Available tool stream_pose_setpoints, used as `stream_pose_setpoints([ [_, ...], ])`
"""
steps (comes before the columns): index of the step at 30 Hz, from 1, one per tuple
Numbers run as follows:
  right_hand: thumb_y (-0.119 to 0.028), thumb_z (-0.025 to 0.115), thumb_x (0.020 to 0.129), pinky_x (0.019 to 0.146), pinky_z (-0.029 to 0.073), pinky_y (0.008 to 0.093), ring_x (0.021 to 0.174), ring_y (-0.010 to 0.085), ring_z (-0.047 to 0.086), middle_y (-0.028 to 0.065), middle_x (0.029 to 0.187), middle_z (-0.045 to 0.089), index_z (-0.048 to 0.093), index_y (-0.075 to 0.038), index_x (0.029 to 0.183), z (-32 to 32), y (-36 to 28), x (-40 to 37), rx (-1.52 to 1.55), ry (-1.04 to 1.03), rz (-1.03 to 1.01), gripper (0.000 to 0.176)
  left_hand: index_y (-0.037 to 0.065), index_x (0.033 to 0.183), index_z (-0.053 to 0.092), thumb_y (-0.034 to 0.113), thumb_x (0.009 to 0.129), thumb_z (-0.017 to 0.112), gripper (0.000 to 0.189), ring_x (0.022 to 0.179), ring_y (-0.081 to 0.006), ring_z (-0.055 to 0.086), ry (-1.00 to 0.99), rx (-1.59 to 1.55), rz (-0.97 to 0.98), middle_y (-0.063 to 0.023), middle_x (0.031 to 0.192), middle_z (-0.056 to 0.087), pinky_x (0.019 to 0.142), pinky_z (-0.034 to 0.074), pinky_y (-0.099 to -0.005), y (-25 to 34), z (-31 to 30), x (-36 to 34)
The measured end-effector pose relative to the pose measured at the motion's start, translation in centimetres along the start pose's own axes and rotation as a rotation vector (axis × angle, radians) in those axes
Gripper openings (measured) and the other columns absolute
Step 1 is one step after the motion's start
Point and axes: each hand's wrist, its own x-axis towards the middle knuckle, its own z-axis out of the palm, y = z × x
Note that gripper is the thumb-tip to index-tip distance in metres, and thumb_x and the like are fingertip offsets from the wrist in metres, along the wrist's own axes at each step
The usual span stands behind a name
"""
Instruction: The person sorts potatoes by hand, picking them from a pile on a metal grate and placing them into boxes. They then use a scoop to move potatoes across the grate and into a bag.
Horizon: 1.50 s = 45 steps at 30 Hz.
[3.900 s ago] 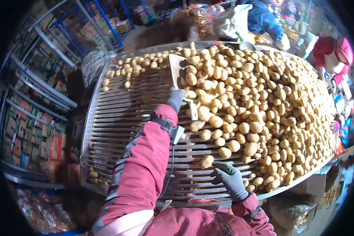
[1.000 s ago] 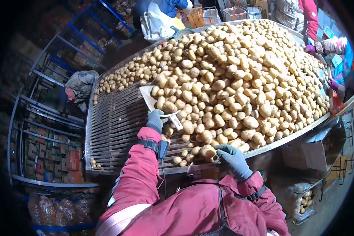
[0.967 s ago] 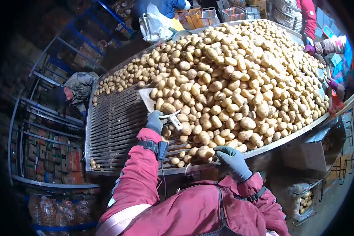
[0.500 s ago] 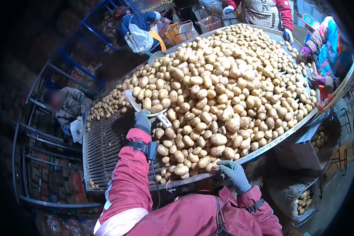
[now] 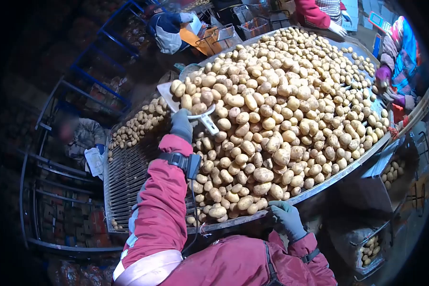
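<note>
A large heap of potatoes (image 5: 281,119) covers the metal sorting table (image 5: 319,184). My left hand (image 5: 182,126), in a grey glove, grips the handle of a white scoop (image 5: 165,91), which carries several potatoes and is lifted over the heap's left side. The scoop's light bracket (image 5: 209,125) points toward the lower right. My right hand (image 5: 288,219), gloved too, is at the table's near edge beside the closest potatoes. Its fingers are extended, and I see nothing held in them.
Slatted bars (image 5: 124,178) form the table's left part. People stand at the left (image 5: 81,138), far left (image 5: 167,31), far side (image 5: 319,14) and right (image 5: 400,62). A cardboard box (image 5: 367,193) and a bag of potatoes (image 5: 362,267) are at the lower right.
My left hand and the loaded scoop have moved up and slightly right. My right hand has shifted a little down. The people at the far side and right have moved their hands.
</note>
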Motion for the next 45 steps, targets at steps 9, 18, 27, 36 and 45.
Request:
stream_pose_setpoints([
  [9, -0.014, 0.067, 0.096, 0.061, 0.047, 0.0203, 0.070, 0.0046, 0.059, 0.0041, 0.092, 0.072, 0.067, 0.001, 0.121, -2.1, -0.9, -2.2, 0.142, 0.065, -0.013, 0.028, 0.004, 0.152, 0.031, -0.011, 0.075, 0.052, 0.081, 0.120, -0.0342, 0.057, 0.014, 0.148, 0.775, -0.0243, 0.142, 0.048, 0.102, 0.048, -0.0399, 3.3, 15.3, 2.6],
  [18, -0.016, 0.063, 0.098, 0.060, 0.049, 0.0225, 0.069, 0.0096, 0.064, 0.0066, 0.088, 0.071, 0.065, 0.000, 0.122, -4.3, -1.3, -5.2, 0.097, 0.202, -0.048, 0.028, 0.014, 0.162, 0.019, -0.011, 0.081, 0.046, 0.089, 0.138, -0.0363, 0.043, -0.136, 0.413, 0.911, -0.0259, 0.152, 0.039, 0.113, 0.036, -0.0362, 7.6, 18.8, -7.4],
  [27, -0.020, 0.064, 0.099, 0.069, 0.051, 0.0233, 0.075, 0.0078, 0.062, 0.0033, 0.096, 0.069, 0.062, 0.002, 0.127, 4.2, -4.0, -1.1, -0.297, -0.101, -0.153, 0.036, 0.000, 0.150, 0.033, 0.000, 0.087, 0.053, 0.067, 0.122, -0.0300, 0.058, -0.233, -0.208, 0.444, -0.0219, 0.139, 0.052, 0.102, 0.049, -0.0412, 5.1, 0.8, -8.2],
  [36, -0.025, 0.076, 0.092, 0.099, 0.049, 0.0288, 0.114, 0.0120, 0.060, 0.0054, 0.125, 0.065, 0.054, 0.000, 0.137, 25.0, -3.1, 3.8, -0.483, -0.615, -0.105, 0.056, -0.003, 0.124, 0.060, 0.025, 0.094, 0.067, 0.042, 0.101, -0.0223, 0.066, -0.039, -0.370, 0.110, -0.0133, 0.120, 0.063, 0.080, 0.057, -0.0386, -5.6, -17.2, -26.9],
  [45, -0.027, 0.070, 0.085, 0.047, 0.047, 0.0289, 0.052, 0.0110, 0.055, 0.0013, 0.069, 0.061, 0.069, -0.001, 0.097, 35.3, 12.2, 6.4, -0.708, -0.621, 0.254, 0.029, 0.001, 0.137, 0.051, 0.029, 0.092, 0.076, 0.059, 0.116, -0.0189, 0.057, 0.278, -0.033, 0.104, -0.0109, 0.131, 0.060, 0.099, 0.048, -0.0366, -6.8, -34.9, -32.0],
])
